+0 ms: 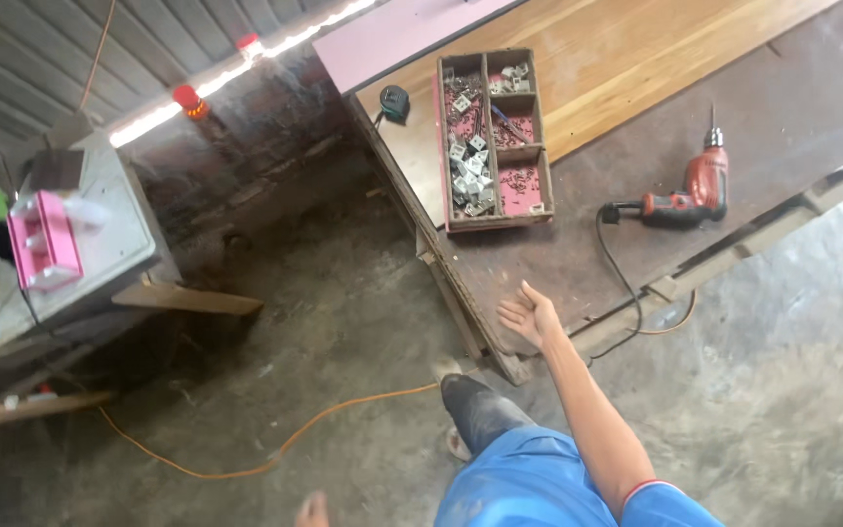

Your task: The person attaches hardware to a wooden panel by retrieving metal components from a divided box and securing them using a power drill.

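Reaching forward, the right hand [531, 317] was spread open and empty, palm up, over the near edge of the workbench [578, 244]. Nearest to it lay the red power drill [687, 190], farther off and to the right, its body running left to right, bit pointing away. No left hand showed.

You stand on a stained grey concrete floor [324, 322]; a corrugated metal wall [41, 49] rises behind, daylight showing in a bright strip [246, 63] along its base.
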